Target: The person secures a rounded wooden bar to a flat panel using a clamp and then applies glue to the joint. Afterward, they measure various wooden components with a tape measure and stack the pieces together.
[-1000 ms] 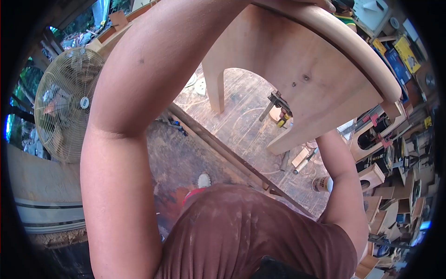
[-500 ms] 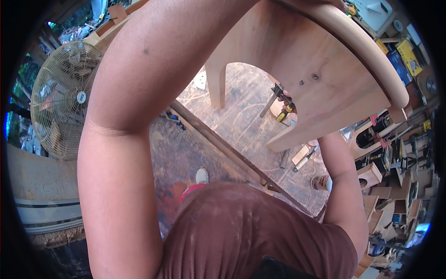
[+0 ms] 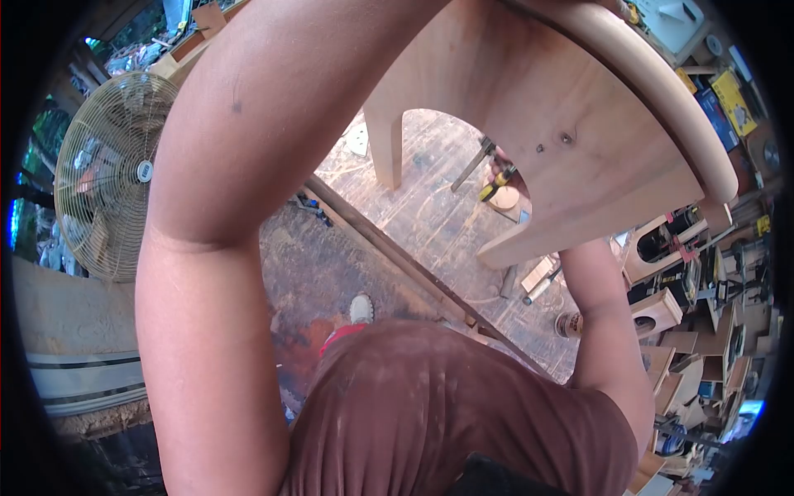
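A wooden stool-like piece [image 3: 595,169] with a rounded top edge [image 3: 662,78] and an arched cutout stands tilted in front of me. My left arm reaches across to its top. Only a sliver of my left hand [image 3: 614,7] shows at the upper frame edge, by the rounded edge; its fingers are mostly hidden. My right arm passes behind the panel. Through the arch, the fingers of my right hand [image 3: 499,168] show wrapped round a bar clamp [image 3: 473,165] with a yellow and black handle [image 3: 496,185]. Below the handle lies a round wooden piece [image 3: 504,198].
A dusty worktable [image 3: 430,174] carries a chisel-like tool [image 3: 542,288], a wooden block [image 3: 538,271] and a labelled can [image 3: 568,324]. A large fan [image 3: 116,178] stands at the left. Shelves at the right hold clamps, boxes and wood offcuts [image 3: 659,312].
The clamp's bar and handle have shifted a little left and turned within the arch, uncovering more of the round wooden piece. The stool-like piece has barely moved.
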Demonstrator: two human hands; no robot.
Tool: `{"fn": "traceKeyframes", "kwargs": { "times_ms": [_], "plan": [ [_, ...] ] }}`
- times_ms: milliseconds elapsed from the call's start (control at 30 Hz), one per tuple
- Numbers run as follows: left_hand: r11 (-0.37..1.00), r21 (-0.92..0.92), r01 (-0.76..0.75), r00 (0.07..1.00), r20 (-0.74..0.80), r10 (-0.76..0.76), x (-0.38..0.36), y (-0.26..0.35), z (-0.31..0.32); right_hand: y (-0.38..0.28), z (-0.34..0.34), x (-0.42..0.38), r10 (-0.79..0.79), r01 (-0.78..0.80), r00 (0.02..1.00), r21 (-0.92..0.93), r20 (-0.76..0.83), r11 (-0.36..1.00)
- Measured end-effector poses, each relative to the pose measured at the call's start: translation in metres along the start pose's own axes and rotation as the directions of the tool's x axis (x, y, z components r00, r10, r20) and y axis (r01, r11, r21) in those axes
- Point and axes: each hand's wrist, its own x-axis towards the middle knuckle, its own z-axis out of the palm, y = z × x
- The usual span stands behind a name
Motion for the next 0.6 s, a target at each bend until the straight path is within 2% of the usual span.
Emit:
{"fn": "traceKeyframes", "kwargs": {
  "times_ms": [67,167,233,267,300,367,433,467,500,533,567,600],
  "plan": [
    [0.998,0.023,-0.058,0.998,-0.018,0.058,0.005,-0.007,-0.002,0.046,0.008,0.011,-0.001,0.002,1.0,0.093,-0.01,0.996],
    [0.997,0.033,-0.067,0.995,0.081,0.064,0.004,-0.007,-0.008,0.109,0.01,0.036,0.035,-0.025,0.999,0.272,-0.03,0.962],
    [0.997,0.059,-0.056,0.997,0.063,0.052,0.005,-0.005,-0.005,0.136,0.014,0.052,0.027,-0.005,0.998,0.352,-0.057,0.936],
    [0.996,0.08,-0.035,0.999,0.041,0.032,0.006,-0.006,-0.005,0.143,0.016,0.062,0.032,0.01,0.991,0.308,-0.132,0.951],
    [0.994,0.086,-0.073,0.994,0.083,0.066,0.01,-0.007,-0.006,0.154,0.025,0.068,0.037,0.021,0.978,0.27,-0.207,0.963],
    [0.99,0.103,-0.091,0.995,0.049,0.087,0.011,-0.007,-0.001,0.14,0.035,0.06,-0.028,0.071,0.988,0.291,-0.149,0.954],
    [0.985,0.141,-0.096,0.994,0.06,0.088,0.012,-0.009,-0.002,0.146,0.031,0.067,-0.045,0.095,0.971,0.208,-0.233,0.973],
    [0.988,0.137,-0.07,0.993,0.099,0.056,0.016,-0.009,-0.002,0.152,0.018,0.074,-0.087,0.114,0.974,0.121,-0.211,0.986],
    [0.989,0.136,-0.05,0.99,0.138,0.031,0.02,-0.008,-0.003,0.124,0.004,0.068,-0.085,0.094,0.981,0.046,-0.175,0.995],
    [0.988,0.15,-0.031,0.992,0.127,0.012,0.017,-0.005,-0.003,0.059,-0.007,0.044,-0.028,0.026,0.989,-0.02,-0.146,0.999],
    [0.992,0.123,0.03,0.988,0.144,-0.048,0.014,-0.002,-0.006,-0.015,-0.018,0.012,0.041,-0.052,0.992,-0.094,-0.122,0.994],
    [0.99,0.141,0.008,0.987,0.156,-0.03,0.016,-0.002,-0.008,-0.111,-0.033,-0.033,0.142,-0.162,0.983,-0.174,-0.118,0.971]
  ]
}}
